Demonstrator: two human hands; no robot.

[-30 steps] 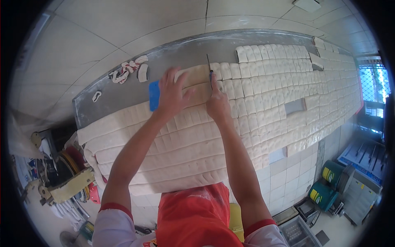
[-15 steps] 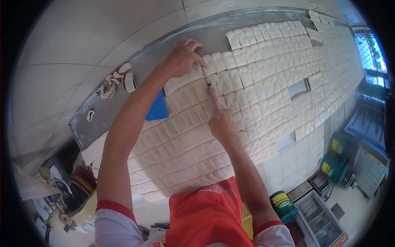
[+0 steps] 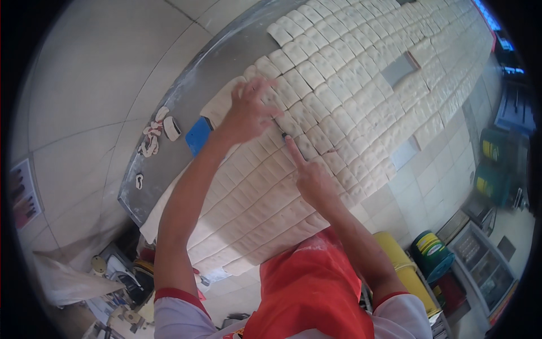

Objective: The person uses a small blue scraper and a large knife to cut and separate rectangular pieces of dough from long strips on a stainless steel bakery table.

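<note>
Pale dough in long rows covers the table point(image 3: 217, 68). Toward the right the rows are cut into small dimpled pieces point(image 3: 339, 121); on the near left, dough strips point(image 3: 237, 195) carry only shallow marks. My right hand point(image 3: 315, 181) is closed on a small knife point(image 3: 285, 135), index finger stretched along its dark handle. The thin blade sits at a dough row, between cut and uncut parts. Just beyond it my left hand point(image 3: 248, 110), slightly blurred, hovers with fingers apart over the dough. A flat blue scraper point(image 3: 197, 136) lies partly beside my left forearm.
Dough scraps point(image 3: 151, 138) with reddish filling lie near the table's left end. Gaps between rows show the grey tabletop. Beyond the near edge stand a yellow bin point(image 3: 398, 260), green tubs point(image 3: 433, 257) and a glass-topped case point(image 3: 483, 265). Clutter fills the lower left floor.
The view has shifted and turned over the table. Both hands have moved nearer along the dough with the knife. My left hand's fingers have lifted and spread.
</note>
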